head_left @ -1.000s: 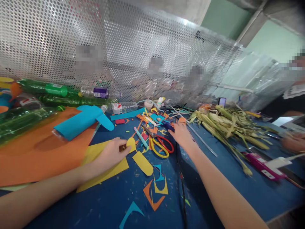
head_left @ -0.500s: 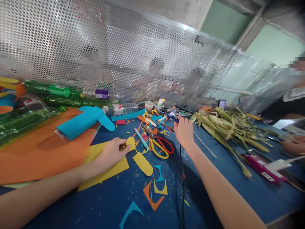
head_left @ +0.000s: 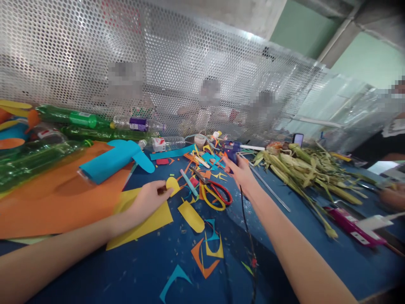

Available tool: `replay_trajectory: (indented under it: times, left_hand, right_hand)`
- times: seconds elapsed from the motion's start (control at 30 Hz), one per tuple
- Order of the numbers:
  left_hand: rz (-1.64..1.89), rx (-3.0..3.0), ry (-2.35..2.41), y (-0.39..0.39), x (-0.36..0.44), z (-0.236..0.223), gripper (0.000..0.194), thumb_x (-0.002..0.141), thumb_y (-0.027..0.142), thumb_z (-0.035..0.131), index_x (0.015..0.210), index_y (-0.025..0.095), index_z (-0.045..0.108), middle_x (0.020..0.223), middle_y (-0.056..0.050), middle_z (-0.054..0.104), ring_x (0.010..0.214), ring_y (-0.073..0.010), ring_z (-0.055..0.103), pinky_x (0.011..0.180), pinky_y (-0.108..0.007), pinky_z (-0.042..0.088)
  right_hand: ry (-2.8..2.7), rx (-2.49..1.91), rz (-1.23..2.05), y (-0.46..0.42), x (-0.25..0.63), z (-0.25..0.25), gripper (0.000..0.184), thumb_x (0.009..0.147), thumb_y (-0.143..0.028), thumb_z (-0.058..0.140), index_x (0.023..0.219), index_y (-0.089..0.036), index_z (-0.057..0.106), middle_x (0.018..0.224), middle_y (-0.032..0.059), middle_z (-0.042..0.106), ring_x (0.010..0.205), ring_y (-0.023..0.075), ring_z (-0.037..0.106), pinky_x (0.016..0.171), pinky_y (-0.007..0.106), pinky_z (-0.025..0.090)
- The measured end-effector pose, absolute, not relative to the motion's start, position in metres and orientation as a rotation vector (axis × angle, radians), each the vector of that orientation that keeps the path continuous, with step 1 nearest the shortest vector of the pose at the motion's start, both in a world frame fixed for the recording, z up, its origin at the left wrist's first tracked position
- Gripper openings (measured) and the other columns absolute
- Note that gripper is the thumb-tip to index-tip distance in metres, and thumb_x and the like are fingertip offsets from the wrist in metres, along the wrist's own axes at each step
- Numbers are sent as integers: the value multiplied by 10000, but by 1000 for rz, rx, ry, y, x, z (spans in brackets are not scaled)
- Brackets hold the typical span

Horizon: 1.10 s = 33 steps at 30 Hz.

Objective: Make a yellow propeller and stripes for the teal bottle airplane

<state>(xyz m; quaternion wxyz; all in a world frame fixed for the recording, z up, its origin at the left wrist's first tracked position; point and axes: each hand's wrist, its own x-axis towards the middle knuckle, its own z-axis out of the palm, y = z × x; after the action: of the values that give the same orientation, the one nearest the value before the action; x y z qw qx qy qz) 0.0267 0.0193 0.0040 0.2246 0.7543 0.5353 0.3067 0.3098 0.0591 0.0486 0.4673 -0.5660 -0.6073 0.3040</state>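
Note:
My left hand (head_left: pixel 148 199) rests on a yellow paper sheet (head_left: pixel 148 222) and pinches a small yellow paper cut-out (head_left: pixel 172 184) between thumb and fingers. My right hand (head_left: pixel 240 172) is stretched out over the blue table (head_left: pixel 133 270) and is closed on the handle of a blue glue gun (head_left: pixel 232 149), held above the paper scraps with its nozzle pointing right. A black cord (head_left: pixel 247 228) runs from the gun back along my right arm. Red-and-yellow scissors (head_left: pixel 212 191) lie between my two hands.
Green plastic bottles (head_left: pixel 72 119) and a bottle wrapped in blue paper (head_left: pixel 110 160) lie on an orange sheet (head_left: pixel 47 198) at left. Corn husks (head_left: pixel 303 169) are piled at right, with a pink tool (head_left: pixel 348 219) nearby. Another person's hand (head_left: pixel 392 196) rests at far right; people sit behind the perforated metal screen (head_left: pixel 190 71).
My right hand has closed on the blue glue gun among the scraps and lifted it off the table. My left hand has kept its pinch on the yellow cut-out.

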Motion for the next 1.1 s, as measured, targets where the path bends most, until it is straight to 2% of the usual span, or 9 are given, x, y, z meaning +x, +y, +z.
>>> replay_trajectory:
  times: [0.1,0.23,0.3,0.37,0.53,0.6,0.77,0.9,1.1]
  left_hand:
    - [885,2087,1475,21,26,3,300,787,356,444,550,193,361,526,41,365,517,-123,389,489,-242,269]
    - [964,2086,1486,26,24,2,314,789,337,447,534,195,331,543,39,334,522,-120,363,502,-247,266]
    - [988,2059,1491,28,23,1,310,794,331,451,539,193,342,551,37,338,528,-119,361,503,-247,266]
    - [1005,2024,1490,28,22,2,300,808,332,444,554,191,370,555,35,350,533,-120,366,500,-246,270]
    - [985,2010,1513,26,22,3,270,820,342,442,602,184,467,579,16,446,545,-134,408,499,-253,292]
    - [976,2016,1511,26,22,4,257,814,335,452,612,180,491,591,8,478,559,-142,432,511,-258,307]
    - [949,1990,1503,26,22,5,236,800,321,465,639,166,543,621,-6,535,599,-156,474,534,-260,320]
    - [930,1969,1503,29,23,3,217,780,304,475,645,157,560,593,4,518,576,-140,454,523,-250,300]
    - [892,1978,1443,31,22,2,138,739,247,506,668,155,582,614,14,535,578,-117,451,523,-232,297]
  right_hand:
    - [-1459,-1304,876,46,295,53,440,725,-568,528,978,-207,523,623,-53,408,565,104,439,576,232,407]
    - [-1478,-1210,1279,27,276,62,364,739,-519,558,945,-219,538,636,-44,463,558,97,459,573,235,415]
    - [-1640,-1311,1250,23,270,63,355,765,-522,527,907,-198,557,588,-38,482,546,110,475,571,249,415]
    - [-1779,-1446,1075,24,268,63,361,769,-521,522,870,-178,571,533,-35,479,523,126,482,566,265,412]
    - [-1758,-1566,773,33,271,57,362,787,-509,492,913,-177,560,507,-36,479,506,145,481,538,273,397]
    - [-1718,-1560,847,34,272,57,350,782,-511,507,857,-172,551,498,-42,459,480,127,452,509,259,376]
    - [-1650,-1322,1300,25,269,62,338,793,-495,525,778,-158,530,477,-76,356,437,72,352,458,212,317]
    - [-1748,-1411,1394,17,266,65,372,810,-517,493,770,-152,554,508,-41,443,475,83,405,473,214,328]
    - [-2009,-1491,1299,6,249,66,422,833,-526,442,646,-158,532,655,19,552,529,92,462,532,245,366]
